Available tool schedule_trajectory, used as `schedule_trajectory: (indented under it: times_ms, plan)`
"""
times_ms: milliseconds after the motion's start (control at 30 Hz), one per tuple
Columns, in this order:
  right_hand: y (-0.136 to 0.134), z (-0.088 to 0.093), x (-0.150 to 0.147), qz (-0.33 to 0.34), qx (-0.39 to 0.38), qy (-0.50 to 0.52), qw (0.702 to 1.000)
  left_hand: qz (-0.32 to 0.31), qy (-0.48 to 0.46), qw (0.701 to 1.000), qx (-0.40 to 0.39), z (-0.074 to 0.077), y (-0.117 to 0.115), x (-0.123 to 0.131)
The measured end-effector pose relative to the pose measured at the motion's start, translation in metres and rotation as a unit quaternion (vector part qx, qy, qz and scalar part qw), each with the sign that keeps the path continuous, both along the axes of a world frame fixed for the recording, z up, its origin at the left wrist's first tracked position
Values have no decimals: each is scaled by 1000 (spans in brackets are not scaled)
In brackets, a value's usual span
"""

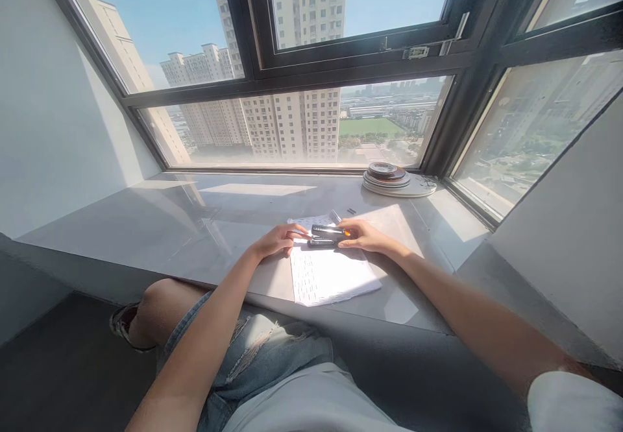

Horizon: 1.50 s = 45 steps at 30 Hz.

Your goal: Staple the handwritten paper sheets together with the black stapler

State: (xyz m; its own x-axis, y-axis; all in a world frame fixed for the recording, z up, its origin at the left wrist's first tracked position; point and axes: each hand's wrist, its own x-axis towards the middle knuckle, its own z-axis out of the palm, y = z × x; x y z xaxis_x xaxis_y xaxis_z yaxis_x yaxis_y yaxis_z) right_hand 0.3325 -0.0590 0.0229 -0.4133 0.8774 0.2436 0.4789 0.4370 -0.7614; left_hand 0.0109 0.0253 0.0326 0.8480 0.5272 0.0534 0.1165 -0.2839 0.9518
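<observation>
Forearms (214, 328) outstretched; stapler (327, 235) lies between left hand (275, 240) and right hand (364, 236) fingers (346, 242).

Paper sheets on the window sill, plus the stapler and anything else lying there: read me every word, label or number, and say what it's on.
No text here can be read.
paper sheets: rows of print, too small and blurred to read.
stapler: no readable brand or label; the right hand covers its end.
round stack: dark pattern on top, no legible words.
</observation>
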Motion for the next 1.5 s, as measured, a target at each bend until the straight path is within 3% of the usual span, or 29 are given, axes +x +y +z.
schedule_trajectory:
  times_ms: [333, 567, 633, 800, 1100, 1300, 1500]
  plan:
    - [2, -4, 0, 3, 8, 19, 1000, -26, 22, 999, 19, -4, 5, 2]
    - [7, -7, -3, 47, 25, 20, 998, -59, 52, 997, 12, -15, 9, 4]
    - [8, -7, -4, 31, 34, 7, 999, -39, 46, 998, 26, -16, 11, 2]
    - [4, -4, -3, -4, 46, -25, 999, 78, -25, 994, 69, -13, 11, -4]
    - [1, 0, -3, -29, 20, -28, 999, -10, 7, 997, 70, -4, 5, -7]
    - [2, -3, -8, -50, 31, -29, 998, 41, 22, 992, 116, -10, 3, 2]
    - [6, -12, -16, -61, 65, -34, 995, 83, 85, 962, 247, -14, -2, 23]
